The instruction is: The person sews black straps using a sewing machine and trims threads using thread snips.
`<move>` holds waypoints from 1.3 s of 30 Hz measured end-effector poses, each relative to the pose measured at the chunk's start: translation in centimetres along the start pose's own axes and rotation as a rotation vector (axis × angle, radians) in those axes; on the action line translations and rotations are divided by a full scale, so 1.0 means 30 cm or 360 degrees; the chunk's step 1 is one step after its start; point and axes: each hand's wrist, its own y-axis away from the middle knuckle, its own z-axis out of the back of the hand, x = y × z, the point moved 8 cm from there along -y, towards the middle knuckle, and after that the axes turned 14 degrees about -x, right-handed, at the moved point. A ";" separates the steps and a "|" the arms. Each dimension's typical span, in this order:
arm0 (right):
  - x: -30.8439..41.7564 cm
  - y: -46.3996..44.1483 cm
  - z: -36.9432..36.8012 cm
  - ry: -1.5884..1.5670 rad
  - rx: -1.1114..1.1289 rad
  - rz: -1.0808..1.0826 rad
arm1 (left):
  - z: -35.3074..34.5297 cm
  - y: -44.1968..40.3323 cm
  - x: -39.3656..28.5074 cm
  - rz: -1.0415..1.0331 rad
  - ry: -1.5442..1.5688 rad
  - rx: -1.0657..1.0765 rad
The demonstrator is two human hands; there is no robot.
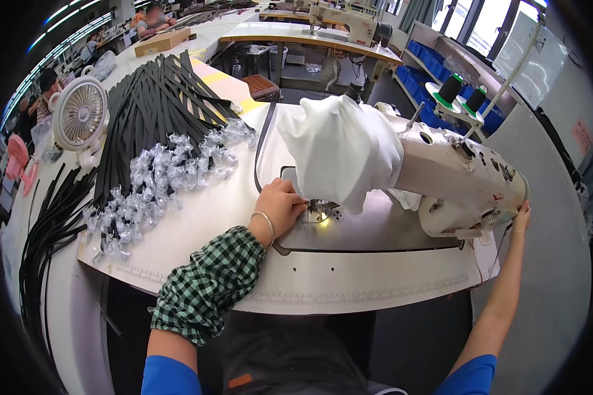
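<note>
My left hand (280, 205) lies on the sewing machine's bed beside the lit needle area, its fingers bent and closed on a black strap (259, 155). The strap curves away behind the hand; the end under the fingers is hidden. At the right end of the sewing machine (464, 164), my right hand (522, 217) grips the handwheel (523, 191), with most of its fingers out of sight behind it. A white cloth (342, 141) covers the machine's head and hangs down close to the needle. A green checked sleeve covers my left forearm.
Left of the machine lies a big pile of black straps (158, 99) with clear plastic-wrapped ends (171, 164). More black straps (49, 230) hang over the table's left side. A white fan (80, 115) stands behind them. Thread cones (451, 89) rise at the right. Other people sit far back left.
</note>
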 end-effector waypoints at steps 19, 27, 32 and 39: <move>-0.095 0.220 -0.059 -0.0701 -0.0183 -0.0334 | 0.047 0.208 -0.346 -0.0661 -0.0327 0.0150; 0.444 0.594 0.207 -0.0231 -0.0677 0.0230 | 0.067 0.167 -0.299 -0.0354 -0.0167 0.0114; 0.696 1.001 0.122 -0.0786 0.0063 0.0307 | 0.090 0.161 -0.274 -0.0152 -0.0148 0.0024; 1.085 1.645 0.068 -0.0806 0.1093 0.1657 | 0.136 0.249 -0.397 -0.0585 -0.0349 0.0184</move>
